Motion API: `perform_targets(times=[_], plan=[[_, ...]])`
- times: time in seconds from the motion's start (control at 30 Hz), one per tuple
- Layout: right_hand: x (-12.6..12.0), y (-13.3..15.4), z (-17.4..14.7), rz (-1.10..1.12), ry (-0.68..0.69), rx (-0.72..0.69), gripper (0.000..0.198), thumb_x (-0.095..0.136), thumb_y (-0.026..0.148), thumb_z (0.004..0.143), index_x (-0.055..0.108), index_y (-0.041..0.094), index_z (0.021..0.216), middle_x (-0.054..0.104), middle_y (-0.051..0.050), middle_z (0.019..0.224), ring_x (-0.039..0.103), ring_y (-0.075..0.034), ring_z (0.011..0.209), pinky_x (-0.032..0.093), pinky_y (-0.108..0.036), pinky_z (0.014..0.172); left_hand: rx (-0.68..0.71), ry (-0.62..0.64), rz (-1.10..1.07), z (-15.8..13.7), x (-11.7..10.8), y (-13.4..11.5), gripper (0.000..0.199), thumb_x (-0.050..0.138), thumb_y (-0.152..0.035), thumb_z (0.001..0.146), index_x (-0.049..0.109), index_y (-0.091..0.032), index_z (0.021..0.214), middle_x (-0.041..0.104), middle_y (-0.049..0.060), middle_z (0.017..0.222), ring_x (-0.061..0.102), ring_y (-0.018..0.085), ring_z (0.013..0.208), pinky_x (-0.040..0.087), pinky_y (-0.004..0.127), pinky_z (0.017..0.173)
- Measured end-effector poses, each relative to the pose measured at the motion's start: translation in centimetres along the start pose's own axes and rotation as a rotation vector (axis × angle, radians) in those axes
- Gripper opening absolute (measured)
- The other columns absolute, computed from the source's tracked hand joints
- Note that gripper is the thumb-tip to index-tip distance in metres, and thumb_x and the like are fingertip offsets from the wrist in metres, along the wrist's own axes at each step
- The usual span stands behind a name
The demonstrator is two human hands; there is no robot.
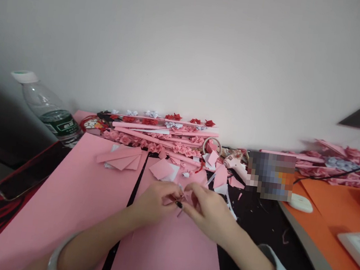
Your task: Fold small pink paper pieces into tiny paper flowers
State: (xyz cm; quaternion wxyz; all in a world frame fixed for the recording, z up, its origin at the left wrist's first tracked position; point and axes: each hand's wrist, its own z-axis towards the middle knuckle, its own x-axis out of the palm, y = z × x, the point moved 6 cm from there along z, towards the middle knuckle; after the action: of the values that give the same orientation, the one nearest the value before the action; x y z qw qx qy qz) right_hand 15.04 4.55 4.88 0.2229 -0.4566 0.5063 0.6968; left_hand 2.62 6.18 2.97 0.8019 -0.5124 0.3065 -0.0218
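My left hand (158, 200) and my right hand (207, 209) meet above a large pink paper sheet (168, 252). Fingers of both are pinched together on a small piece of pink paper (180, 212), mostly covered by the fingertips; its folded shape is too small to make out. Just beyond the hands lie pink paper squares (162, 168) with a white one partly under them. A fanned stack of pink paper pieces (123, 158) rests on another large pink sheet (72, 183) to the left.
Pink paper sticks with paper flowers (152, 145) pile up along the wall, near a tape roll (212, 146) and a pale glue gun (237, 164). At left are a water bottle (57, 115) and a phone (27, 173). A white mouse (301, 202) sits on orange paper (331, 210).
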Motion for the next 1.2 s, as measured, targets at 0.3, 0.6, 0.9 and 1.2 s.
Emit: perform_targets(times=[0.3, 0.6, 0.9, 1.2], plan=[[1.3, -1.4, -0.2, 0.2, -0.022, -0.116, 0.013, 0.042, 0.012, 0.084, 0.043, 0.02, 0.074, 0.048, 0.003, 0.064, 0.045, -0.011, 0.057, 0.034, -0.021, 0.053, -0.165, 0.067, -0.197, -0.3, 0.9, 0.9, 0.018, 0.057, -0.016, 0.075, 0.054, -0.014, 0.058, 0.062, 0.002, 0.066, 0.059, 0.012, 0.066, 0.047, 0.024, 0.064], [1.6, -0.9, -0.5, 0.296, -0.048, -0.203, 0.021, 0.037, 0.013, 0.086, 0.044, 0.018, 0.067, 0.04, 0.004, 0.058, 0.039, -0.009, 0.052, 0.031, -0.02, 0.051, -0.344, 0.079, -0.531, -0.6, 1.5, 1.7, 0.022, 0.067, -0.02, 0.069, 0.048, -0.017, 0.078, 0.064, -0.001, 0.064, 0.063, 0.014, 0.061, 0.05, 0.029, 0.063], [1.5, -1.4, -0.4, 0.335, -0.105, -0.133, 0.019, 0.041, 0.014, 0.085, 0.046, 0.018, 0.067, 0.039, 0.006, 0.055, 0.036, -0.009, 0.05, 0.03, -0.019, 0.049, -0.326, 0.078, -0.592, -0.6, 1.5, 1.9, 0.027, 0.069, -0.023, 0.069, 0.046, -0.017, 0.084, 0.064, -0.001, 0.065, 0.062, 0.013, 0.06, 0.049, 0.03, 0.064], [1.6, -2.4, -0.3, 0.402, -0.128, -0.036, 0.008, 0.041, 0.018, 0.087, 0.048, 0.018, 0.083, 0.044, 0.005, 0.056, 0.04, -0.01, 0.05, 0.032, -0.02, 0.05, -0.338, 0.145, -0.468, -0.9, 2.0, 1.9, 0.018, 0.06, -0.032, 0.077, 0.057, -0.014, 0.077, 0.063, 0.002, 0.065, 0.061, 0.013, 0.063, 0.05, 0.029, 0.064]])
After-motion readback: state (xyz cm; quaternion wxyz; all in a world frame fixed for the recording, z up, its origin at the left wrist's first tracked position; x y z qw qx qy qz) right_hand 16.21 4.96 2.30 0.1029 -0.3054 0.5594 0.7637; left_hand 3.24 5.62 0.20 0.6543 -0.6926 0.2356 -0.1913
